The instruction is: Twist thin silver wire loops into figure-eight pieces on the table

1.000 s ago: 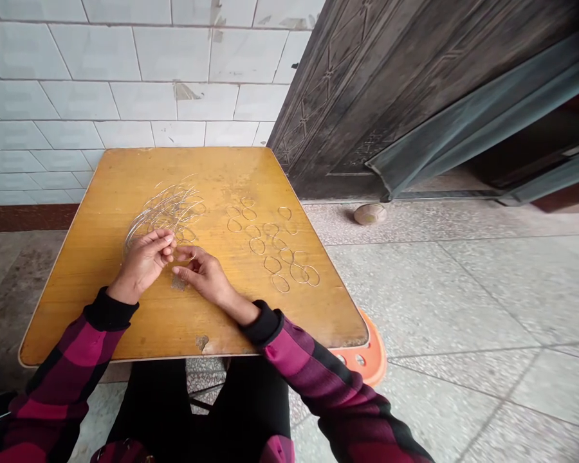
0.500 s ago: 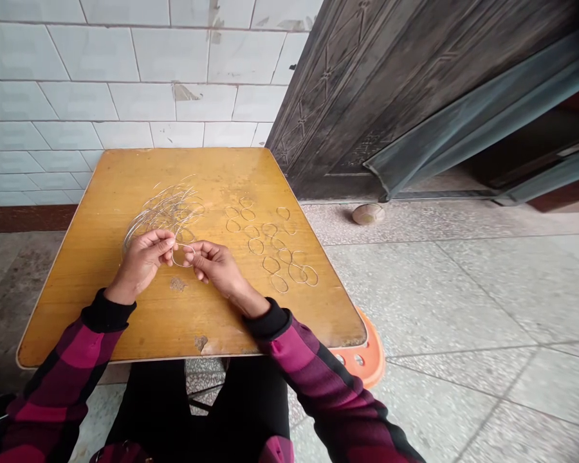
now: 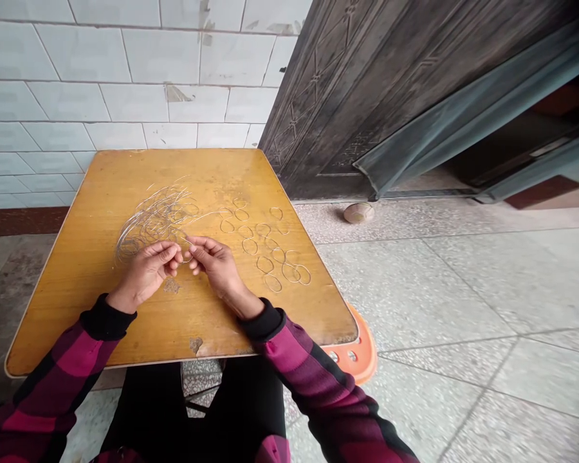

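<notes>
Over the wooden table (image 3: 125,334), both of my hands meet at a thin silvery wire (image 3: 187,259), bent into a small curve between the fingertips. My left hand (image 3: 150,270) is closed, its thumb and forefinger pinching one side of the wire. On the other side, my right hand (image 3: 218,267) pinches it too, and a wire end shows above its thumb. Just beyond my left hand lies a tangled bundle of wires (image 3: 157,215). To the right of my right hand, several wire rings (image 3: 265,264) are spread on the tabletop, some overlapping.
White wall tiles (image 3: 164,58) stand behind the table, and a dark carved wooden door (image 3: 318,109) is at the right with a grey-green curtain (image 3: 415,138). An orange stool (image 3: 364,354) sticks out under the table's right corner. A round object (image 3: 358,213) lies by the doorway.
The wire loop between my hands has turned and is now mostly hidden by the fingers. My right fingertips have shifted slightly on it. The whole view has moved slightly.
</notes>
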`<control>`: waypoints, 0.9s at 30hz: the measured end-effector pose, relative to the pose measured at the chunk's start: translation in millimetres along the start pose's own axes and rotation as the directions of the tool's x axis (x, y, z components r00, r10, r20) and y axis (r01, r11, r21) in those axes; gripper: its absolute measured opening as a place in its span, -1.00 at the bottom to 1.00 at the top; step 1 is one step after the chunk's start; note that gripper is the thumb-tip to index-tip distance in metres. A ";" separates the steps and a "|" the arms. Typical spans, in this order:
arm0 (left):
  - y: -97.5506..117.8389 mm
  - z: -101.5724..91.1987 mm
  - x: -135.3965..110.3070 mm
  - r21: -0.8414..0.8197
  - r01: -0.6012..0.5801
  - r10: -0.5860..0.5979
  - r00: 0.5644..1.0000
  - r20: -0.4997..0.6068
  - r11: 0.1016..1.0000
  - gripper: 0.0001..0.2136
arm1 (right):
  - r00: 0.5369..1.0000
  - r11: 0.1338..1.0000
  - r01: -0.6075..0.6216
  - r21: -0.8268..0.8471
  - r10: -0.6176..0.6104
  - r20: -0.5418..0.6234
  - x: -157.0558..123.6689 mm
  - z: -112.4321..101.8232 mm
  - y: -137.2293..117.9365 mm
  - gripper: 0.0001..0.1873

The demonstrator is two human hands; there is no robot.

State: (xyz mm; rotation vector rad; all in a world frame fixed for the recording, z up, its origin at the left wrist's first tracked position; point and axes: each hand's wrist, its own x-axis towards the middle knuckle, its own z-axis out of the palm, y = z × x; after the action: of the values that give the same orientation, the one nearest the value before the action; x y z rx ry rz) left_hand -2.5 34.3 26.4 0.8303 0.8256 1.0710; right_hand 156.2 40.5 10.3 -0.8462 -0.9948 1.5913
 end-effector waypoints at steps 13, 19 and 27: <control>4.7 -0.7 -0.4 0.313 -0.111 0.120 0.993 -0.009 0.943 -0.77 | 0.992 0.980 0.110 -0.165 -0.098 0.079 -5.3 0.9 1.2 -0.74; 3.3 -13.5 5.9 0.707 -0.236 0.316 0.949 0.018 0.667 -0.81 | 0.990 0.997 -0.073 -0.004 0.073 0.124 -5.7 2.4 4.4 -0.73; 4.5 1.2 -10.3 0.885 -0.432 0.721 0.668 0.185 0.173 -0.88 | 0.994 0.980 -0.110 0.167 0.109 0.016 -3.2 6.5 11.6 -0.66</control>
State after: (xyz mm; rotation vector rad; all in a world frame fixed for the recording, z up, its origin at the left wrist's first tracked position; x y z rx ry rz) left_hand -5.9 25.5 32.6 2.1230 1.4290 1.4530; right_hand 146.6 34.6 2.5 -0.7901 -0.8173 1.7461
